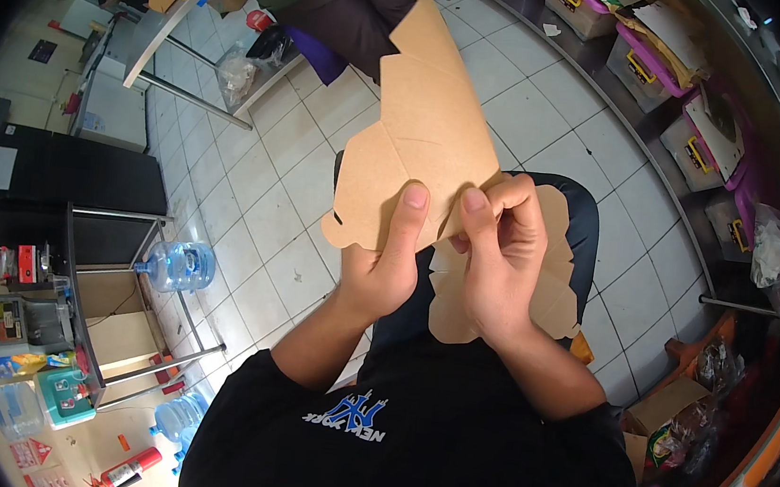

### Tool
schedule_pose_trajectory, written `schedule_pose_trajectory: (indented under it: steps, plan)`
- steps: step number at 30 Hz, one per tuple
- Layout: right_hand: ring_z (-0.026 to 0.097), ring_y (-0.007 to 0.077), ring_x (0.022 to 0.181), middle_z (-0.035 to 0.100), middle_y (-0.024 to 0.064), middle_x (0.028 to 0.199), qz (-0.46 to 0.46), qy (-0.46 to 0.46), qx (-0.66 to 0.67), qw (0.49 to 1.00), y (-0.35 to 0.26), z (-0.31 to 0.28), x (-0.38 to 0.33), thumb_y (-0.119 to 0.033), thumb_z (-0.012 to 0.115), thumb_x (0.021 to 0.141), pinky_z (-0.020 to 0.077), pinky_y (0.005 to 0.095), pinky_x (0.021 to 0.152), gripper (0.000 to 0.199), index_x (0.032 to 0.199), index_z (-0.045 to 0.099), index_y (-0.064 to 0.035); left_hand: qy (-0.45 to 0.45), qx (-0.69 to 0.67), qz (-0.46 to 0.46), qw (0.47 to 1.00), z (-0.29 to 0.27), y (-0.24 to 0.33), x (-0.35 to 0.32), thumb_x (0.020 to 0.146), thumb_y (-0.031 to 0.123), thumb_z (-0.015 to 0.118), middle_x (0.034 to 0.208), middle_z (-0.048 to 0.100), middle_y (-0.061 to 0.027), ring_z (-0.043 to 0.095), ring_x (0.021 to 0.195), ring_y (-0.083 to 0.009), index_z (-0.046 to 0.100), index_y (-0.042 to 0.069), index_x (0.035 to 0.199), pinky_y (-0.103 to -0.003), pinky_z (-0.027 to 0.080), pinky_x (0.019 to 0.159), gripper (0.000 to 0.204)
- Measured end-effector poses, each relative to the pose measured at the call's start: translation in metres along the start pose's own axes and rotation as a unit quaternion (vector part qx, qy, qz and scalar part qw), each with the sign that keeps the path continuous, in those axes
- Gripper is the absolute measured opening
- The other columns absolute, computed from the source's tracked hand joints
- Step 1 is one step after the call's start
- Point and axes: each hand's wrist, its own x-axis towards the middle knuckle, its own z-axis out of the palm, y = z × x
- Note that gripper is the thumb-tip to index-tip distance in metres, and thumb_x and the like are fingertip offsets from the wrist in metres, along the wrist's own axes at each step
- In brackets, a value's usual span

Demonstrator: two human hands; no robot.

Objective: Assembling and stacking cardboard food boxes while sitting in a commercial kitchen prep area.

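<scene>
Both my hands hold up a brown die-cut cardboard box blank (pixel 422 123) above my lap. My left hand (pixel 388 262) grips its near edge, thumb flat on top and the other fingers hidden underneath. Just right of it, my right hand (pixel 504 246) pinches the near right corner between thumb and bent fingers. The blank is creased and curves upward along its far right side. Beneath my right hand, a second brown cardboard blank (pixel 552 284) with rounded flaps rests over my dark-clothed legs.
Another person in dark trousers (pixel 348 11) is close ahead, beside a table (pixel 160 39). On the right, a long shelf (pixel 604 104) carries clear bins with purple lids. A metal rack (pixel 75 258) and large water bottles (pixel 183 266) stand at left; a fire extinguisher (pixel 129 468) is at lower left.
</scene>
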Motion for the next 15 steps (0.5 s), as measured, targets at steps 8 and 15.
schedule_pose_trajectory:
  steps: [8,15]
  plan:
    - [0.044,0.0168,0.098,0.044,0.0124,0.116,-0.143,0.03,-0.401,0.904,0.011,-0.023,0.016,-0.022,0.077,0.088,0.0403,0.0312,0.082,0.066,0.136,0.037,-0.0007,-0.045,0.068,0.017,0.997,-0.009,-0.008,0.01,0.104,0.012,0.044,0.097,0.068,-0.0129,0.064,0.085,-0.0187,0.059,-0.008,0.113,-0.03,0.05,0.077,0.026]
    - [0.027,0.042,0.128,0.018,0.0259,0.153,-0.095,-0.028,-0.543,0.834,0.015,-0.039,0.028,-0.046,0.046,0.101,0.0198,0.0539,0.108,0.078,0.156,0.013,-0.003,-0.092,0.112,-0.056,0.988,-0.012,-0.016,0.0,0.1,0.01,0.049,0.079,0.065,-0.0107,0.06,0.066,-0.0204,0.058,-0.005,0.101,-0.033,0.045,0.061,0.018]
